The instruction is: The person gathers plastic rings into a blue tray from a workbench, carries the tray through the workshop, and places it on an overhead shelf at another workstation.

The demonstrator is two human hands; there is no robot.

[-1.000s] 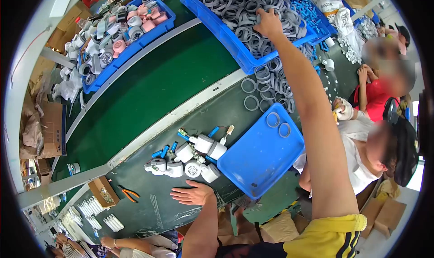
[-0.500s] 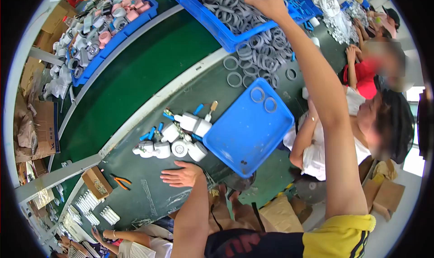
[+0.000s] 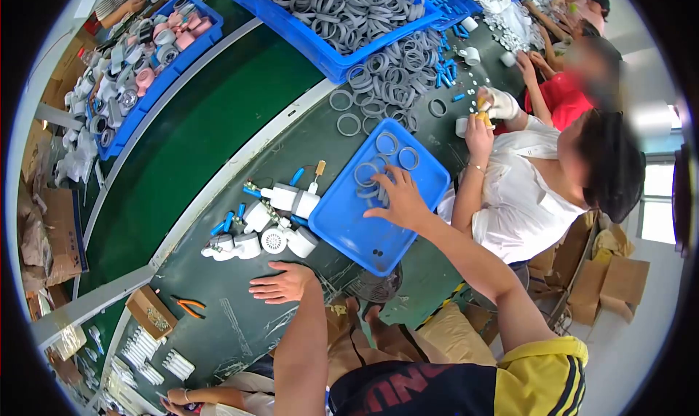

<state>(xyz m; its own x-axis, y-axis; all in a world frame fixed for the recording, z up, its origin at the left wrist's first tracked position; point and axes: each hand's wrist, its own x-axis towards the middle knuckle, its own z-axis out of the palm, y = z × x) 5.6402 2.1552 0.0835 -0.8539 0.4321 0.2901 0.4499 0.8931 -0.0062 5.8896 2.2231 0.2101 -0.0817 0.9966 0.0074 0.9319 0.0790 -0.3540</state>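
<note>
My left hand (image 3: 280,283) lies flat on the dark green bench with its fingers stretched out and nothing in it. Just beyond it sit several white plastic housings (image 3: 275,240) with blue cylinders and wires. Over the blue tray (image 3: 349,230) is my right hand (image 3: 400,201), its fingers spread. Grey rings (image 3: 366,174) lie by its fingertips, some partly overlapping; whether the fingers touch them is hard to tell. Two more grey rings (image 3: 408,158) rest near the tray's far end.
A blue crate (image 3: 331,63) heaped with grey rings stands at the back, with a loose ring pile (image 3: 397,77) beside it. Orange-handled pliers (image 3: 189,306) and a small cardboard box (image 3: 151,311) lie left. A co-worker in white (image 3: 520,205) sits close on the right.
My right hand has come from the ring crate back to the blue tray, where more grey rings now lie. My left hand stays on the bench.
</note>
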